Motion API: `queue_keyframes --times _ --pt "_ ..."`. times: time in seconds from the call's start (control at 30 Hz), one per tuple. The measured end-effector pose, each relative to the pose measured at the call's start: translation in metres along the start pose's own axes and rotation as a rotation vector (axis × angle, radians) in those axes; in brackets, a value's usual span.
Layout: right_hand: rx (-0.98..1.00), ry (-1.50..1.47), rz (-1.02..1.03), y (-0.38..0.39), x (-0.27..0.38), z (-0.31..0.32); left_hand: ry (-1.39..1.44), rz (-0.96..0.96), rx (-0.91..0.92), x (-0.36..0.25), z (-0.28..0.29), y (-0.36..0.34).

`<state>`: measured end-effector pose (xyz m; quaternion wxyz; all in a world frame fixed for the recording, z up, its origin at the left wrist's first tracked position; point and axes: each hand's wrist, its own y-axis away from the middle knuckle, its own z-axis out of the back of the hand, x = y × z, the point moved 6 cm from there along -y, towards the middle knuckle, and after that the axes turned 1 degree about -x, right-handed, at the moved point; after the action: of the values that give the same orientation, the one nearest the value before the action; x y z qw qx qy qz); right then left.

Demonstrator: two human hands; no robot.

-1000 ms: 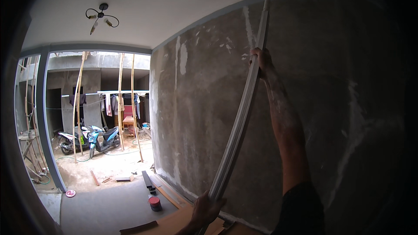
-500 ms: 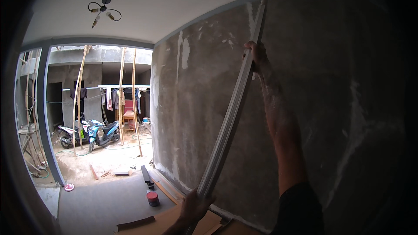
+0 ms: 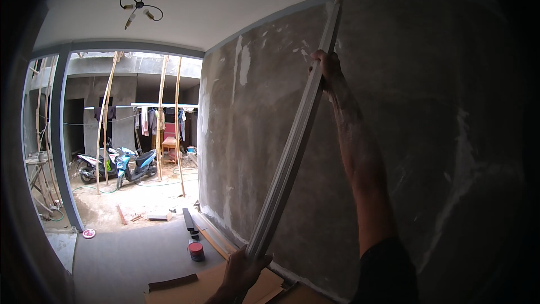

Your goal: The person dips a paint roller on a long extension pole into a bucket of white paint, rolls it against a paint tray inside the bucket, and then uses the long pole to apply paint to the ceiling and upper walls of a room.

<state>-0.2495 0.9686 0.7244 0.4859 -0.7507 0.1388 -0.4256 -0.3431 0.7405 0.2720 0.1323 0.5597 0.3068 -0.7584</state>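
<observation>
A long, pale grey, grooved pole (image 3: 288,160) slants across the middle, low left to high right. Its thinner top end reaches up to the white ceiling, close to a small dark spot. High on the pole, my right hand (image 3: 328,68) is wrapped round it with the arm stretched up. Lower down, my left hand (image 3: 243,267) grips the same pole close to its lower visible part. The pole's bottom end is hidden behind my left hand and the frame edge.
A bare grey plastered wall (image 3: 405,112) rises at the right. A ceiling lamp (image 3: 139,5) hangs at upper left. On the floor are a red-lidded tub (image 3: 196,251), brown cardboard (image 3: 185,290) and dark bars (image 3: 188,219). Outside stand motor scooters (image 3: 135,166) and bamboo poles (image 3: 179,135).
The pole's lower part and my left hand have shifted slightly left. My right hand has moved a little left too, still gripping. The view has turned slightly.
</observation>
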Motion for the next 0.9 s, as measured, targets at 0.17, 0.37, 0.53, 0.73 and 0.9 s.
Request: queue_keyframes --times 0.17,0.37,0.53,0.73,0.9 --pt "0.011 -0.006 0.010 -0.010 0.005 0.023 -0.019 -0.075 0.003 -0.006 -0.007 -0.006" --pt "0.061 -0.032 0.001 0.007 -0.012 -0.020 -0.004 0.009 -0.043 0.013 0.003 0.003" --pt "-0.017 -0.028 0.043 -0.022 0.007 0.032 -0.013 -0.087 0.022 -0.018 -0.001 -0.021" --pt "0.030 -0.033 0.056 -0.004 0.000 -0.002 0.061 -0.113 -0.028 0.005 0.002 -0.004" --pt "0.017 -0.057 0.017 -0.021 -0.015 -0.013 -0.014 -0.059 0.014 -0.014 0.021 -0.022"
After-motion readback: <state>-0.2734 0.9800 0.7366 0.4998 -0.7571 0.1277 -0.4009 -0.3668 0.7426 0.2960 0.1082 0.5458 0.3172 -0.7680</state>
